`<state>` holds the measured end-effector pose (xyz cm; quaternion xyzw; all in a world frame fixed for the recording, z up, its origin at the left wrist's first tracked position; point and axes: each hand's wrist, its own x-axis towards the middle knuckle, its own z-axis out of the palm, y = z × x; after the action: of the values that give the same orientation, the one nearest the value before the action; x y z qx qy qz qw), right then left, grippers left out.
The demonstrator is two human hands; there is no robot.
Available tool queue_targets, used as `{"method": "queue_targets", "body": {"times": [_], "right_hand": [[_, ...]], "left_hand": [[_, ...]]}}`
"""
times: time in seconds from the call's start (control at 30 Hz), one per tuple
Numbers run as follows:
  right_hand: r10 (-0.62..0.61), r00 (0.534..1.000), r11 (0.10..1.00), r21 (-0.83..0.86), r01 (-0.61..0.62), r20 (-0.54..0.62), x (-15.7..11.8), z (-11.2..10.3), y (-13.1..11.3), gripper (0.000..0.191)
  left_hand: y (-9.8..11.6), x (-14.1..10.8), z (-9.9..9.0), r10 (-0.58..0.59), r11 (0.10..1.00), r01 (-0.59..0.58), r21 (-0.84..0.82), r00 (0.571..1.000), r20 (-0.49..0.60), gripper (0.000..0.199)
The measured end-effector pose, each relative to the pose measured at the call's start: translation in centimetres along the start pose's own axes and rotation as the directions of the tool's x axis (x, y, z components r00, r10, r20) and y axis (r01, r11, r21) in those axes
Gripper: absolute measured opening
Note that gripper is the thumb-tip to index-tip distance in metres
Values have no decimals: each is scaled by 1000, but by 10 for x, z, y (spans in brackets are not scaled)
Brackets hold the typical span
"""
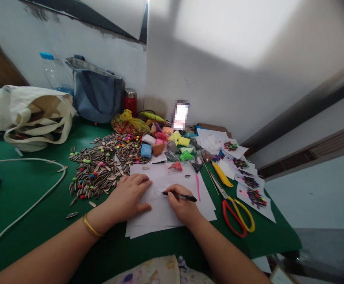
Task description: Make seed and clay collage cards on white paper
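A small stack of white paper [157, 217] lies before me on the green tabletop. My right hand [182, 205] grips a black pen [185, 197], its tip touching the top sheet beside a faint line drawing [157, 192]. On the left part of the same sheet, my left hand [132, 195] rests flat with its fingers spread. Just left of that hand spreads a pile of striped sunflower seeds [101, 173] mixed with coloured beads. A red scrap [176, 166] and a pink strip [198, 187] lie on the paper's upper right part.
Scissors [229, 205] and a yellow cutter [222, 174] lie right of the paper. Decorated sheets [256, 199] line the right edge. Coloured clay packets [158, 148] sit behind. Bags [99, 94], a bottle [53, 71] and a white cable [41, 197] are at left.
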<state>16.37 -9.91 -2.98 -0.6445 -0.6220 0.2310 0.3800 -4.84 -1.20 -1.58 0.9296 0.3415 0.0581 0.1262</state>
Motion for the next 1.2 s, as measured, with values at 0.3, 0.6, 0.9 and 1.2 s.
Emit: {"method": "queue_targets", "body": {"times": [0.3, 0.6, 0.9, 1.2], "right_hand": [[-1, 1000, 1000, -12, 0, -9, 0, 1, 2, 16], [2, 1000, 1000, -29, -2, -30, 0, 2, 6, 15], [49, 996, 999, 13, -48, -69, -1, -1, 9, 16], [52, 996, 999, 7, -51, -68, -1, -2, 8, 15]], "left_hand": [[-2, -1, 0, 4, 1000, -4, -2, 1000, -10, 67], [0, 0, -1, 5, 1000, -5, 4, 1000, 0, 66], [-1, 0, 0, 8, 1000, -8, -1, 1000, -5, 67], [-1, 0, 0, 9, 1000, -9, 5, 1000, -9, 65]]}}
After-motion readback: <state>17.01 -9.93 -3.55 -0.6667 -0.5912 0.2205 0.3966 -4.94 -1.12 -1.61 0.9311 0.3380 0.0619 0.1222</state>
